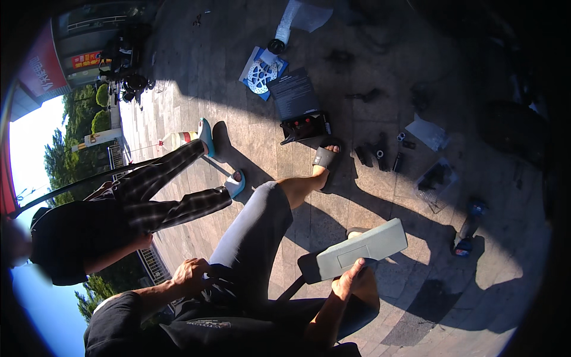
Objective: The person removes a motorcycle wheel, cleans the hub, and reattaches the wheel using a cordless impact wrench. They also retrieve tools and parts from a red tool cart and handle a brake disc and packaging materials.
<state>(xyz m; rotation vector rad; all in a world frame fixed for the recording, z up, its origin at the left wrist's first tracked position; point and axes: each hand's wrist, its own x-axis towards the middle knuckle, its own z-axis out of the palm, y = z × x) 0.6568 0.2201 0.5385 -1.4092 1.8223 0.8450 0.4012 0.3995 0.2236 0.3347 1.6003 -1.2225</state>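
Observation:
A flat grey-green plastic case with a recessed panel rests across my right knee. My right hand grips its near edge, with the thumb laid on the upper face and the other fingers out of sight beneath. My left hand lies at the top of my left thigh against the dark trousers. Its fingers are curled; a small pale spot shows beside them, and whatever they may hold is hidden. The case looks closed.
On the paving are an opened black box, a silver brake disc on blue card, bubble wrap, small dark parts, a clear plastic bag and a blue cordless power tool. Another person in checked trousers is at left.

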